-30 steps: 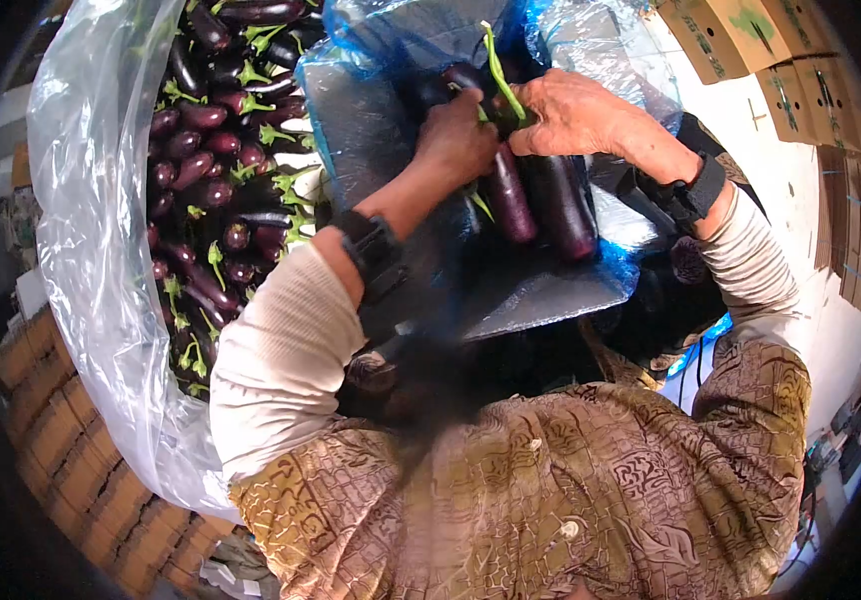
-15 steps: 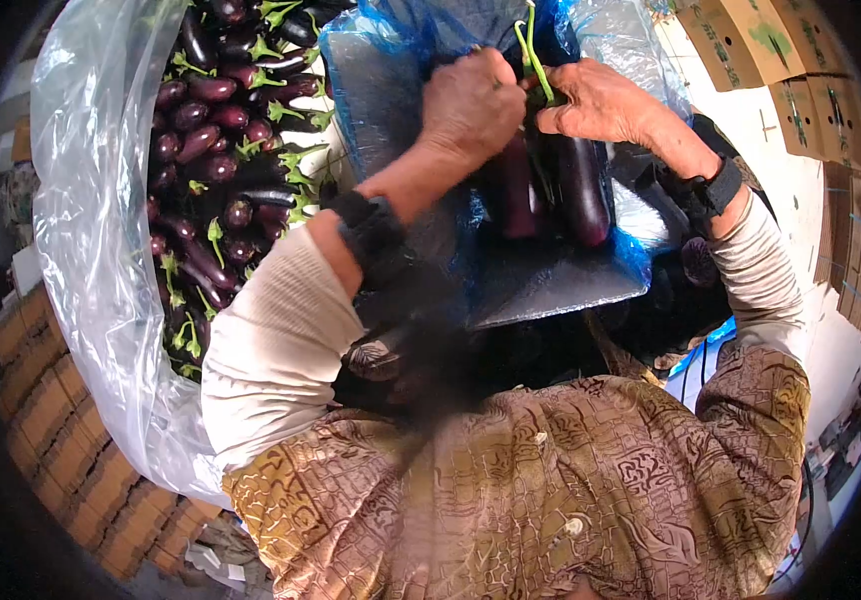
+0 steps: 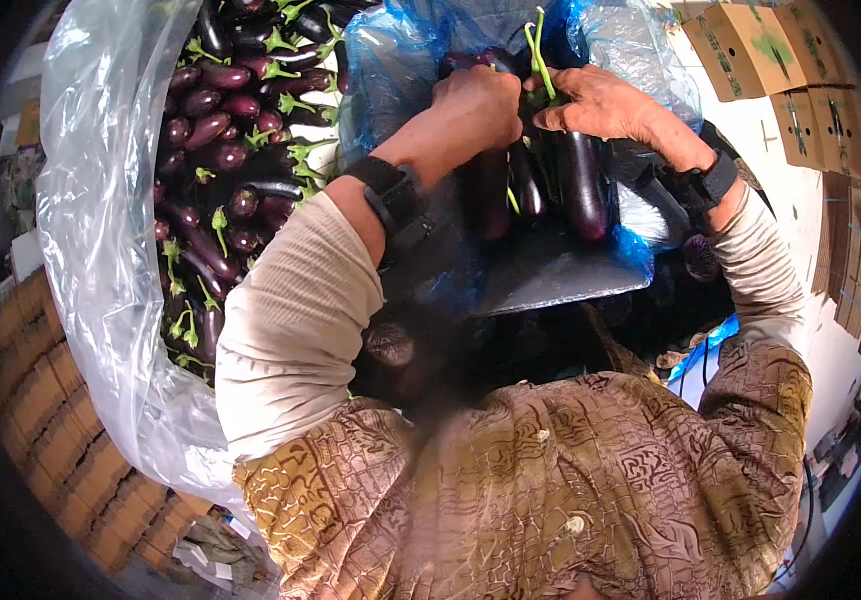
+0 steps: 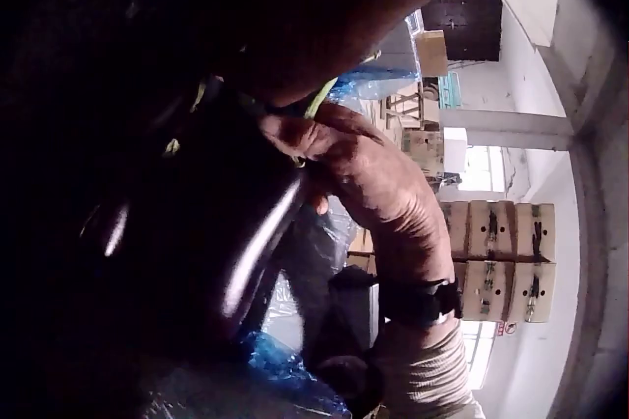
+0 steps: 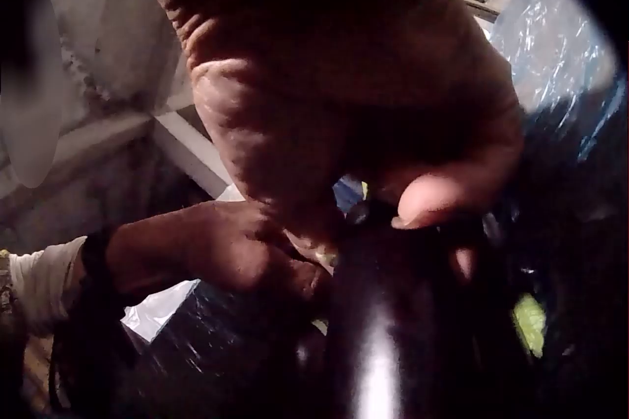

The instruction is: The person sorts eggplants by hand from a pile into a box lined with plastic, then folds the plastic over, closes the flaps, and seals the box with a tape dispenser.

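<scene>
A box lined with blue plastic (image 3: 566, 290) holds several dark eggplants. The right hand (image 3: 606, 105) pinches the top end of a long eggplant (image 3: 583, 190), its green stem (image 3: 541, 60) rising beside the fingers. In the right wrist view that eggplant (image 5: 378, 340) hangs below the thumb and fingers of the right hand (image 5: 354, 114). Beside it the left hand (image 3: 476, 108) has its fingers curled over the top of another eggplant (image 3: 491, 190), the grip mostly hidden. A smaller eggplant (image 3: 526, 180) lies between these two.
Left of the box, a large clear plastic bag (image 3: 101, 230) surrounds a heap of eggplants (image 3: 213, 155). Cardboard boxes (image 3: 751, 50) are stacked at the upper right, and brown cartons (image 3: 61, 420) stand at the lower left.
The left hand first rose from the eggplants, then shifted slightly down, with an eggplant below it now farther left. The right hand moved a little right, still at its eggplant's top.
</scene>
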Motion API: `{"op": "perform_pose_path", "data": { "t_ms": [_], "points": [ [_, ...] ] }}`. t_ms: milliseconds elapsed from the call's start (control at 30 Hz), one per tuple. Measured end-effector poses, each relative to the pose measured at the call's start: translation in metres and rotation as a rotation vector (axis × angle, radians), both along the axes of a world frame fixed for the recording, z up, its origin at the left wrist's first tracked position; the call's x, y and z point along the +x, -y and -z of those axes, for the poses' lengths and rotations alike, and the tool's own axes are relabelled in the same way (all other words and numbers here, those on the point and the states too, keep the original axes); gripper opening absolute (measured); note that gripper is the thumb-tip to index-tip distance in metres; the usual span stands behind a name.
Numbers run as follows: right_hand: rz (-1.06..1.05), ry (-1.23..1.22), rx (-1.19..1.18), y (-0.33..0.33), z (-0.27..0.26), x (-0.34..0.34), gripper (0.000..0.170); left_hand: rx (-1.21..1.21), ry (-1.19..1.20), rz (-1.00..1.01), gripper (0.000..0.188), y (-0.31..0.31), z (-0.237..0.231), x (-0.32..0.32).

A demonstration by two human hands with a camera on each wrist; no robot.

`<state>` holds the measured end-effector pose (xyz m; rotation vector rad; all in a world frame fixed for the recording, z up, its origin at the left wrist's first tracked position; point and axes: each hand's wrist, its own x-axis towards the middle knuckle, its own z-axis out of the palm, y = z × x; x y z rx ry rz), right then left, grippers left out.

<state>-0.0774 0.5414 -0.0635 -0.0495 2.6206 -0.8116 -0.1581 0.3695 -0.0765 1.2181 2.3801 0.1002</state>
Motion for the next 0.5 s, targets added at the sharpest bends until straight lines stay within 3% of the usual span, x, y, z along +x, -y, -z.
{"op": "perform_pose_path", "data": {
  "t_ms": [67, 100, 167, 233, 300, 333, 367, 433, 467, 500],
  "points": [
    [0.070, 0.218, -0.020, 0.003, -0.010, -0.003, 0.053, 0.031, 0.014, 0.038, 0.025, -0.002, 0.001, -0.004],
    [0.071, 0.216, -0.014, 0.003, -0.003, -0.003, 0.053, -0.001, 0.025, 0.021, 0.025, -0.003, 0.001, -0.004],
    [0.020, -0.009, 0.072, 0.009, 0.012, -0.004, 0.056, -0.032, 0.034, 0.005, 0.026, -0.001, 0.005, -0.005],
    [0.031, 0.060, 0.128, 0.017, 0.010, -0.006, 0.062, 0.049, 0.040, 0.011, 0.027, 0.003, 0.013, -0.006],
    [0.139, 0.245, -0.076, 0.023, -0.005, -0.004, 0.066, 0.047, 0.075, -0.019, 0.031, 0.006, 0.015, -0.010],
    [0.180, 0.205, -0.201, 0.023, -0.004, 0.001, 0.065, 0.042, 0.109, -0.051, 0.036, 0.006, 0.016, -0.011],
    [0.181, 0.205, -0.195, 0.023, 0.000, -0.002, 0.065, 0.048, 0.110, -0.050, 0.036, 0.005, 0.017, -0.012],
    [0.266, 0.456, -0.215, 0.021, 0.007, -0.012, 0.060, 0.004, 0.118, -0.044, 0.037, 0.004, 0.017, -0.014],
    [0.298, 0.471, -0.260, 0.026, 0.001, -0.012, 0.048, 0.006, 0.119, -0.044, 0.037, 0.004, 0.022, -0.015],
    [0.299, 0.471, -0.257, 0.026, 0.004, -0.010, 0.048, -0.027, 0.103, -0.008, 0.037, 0.003, 0.026, -0.017]
  ]
}}
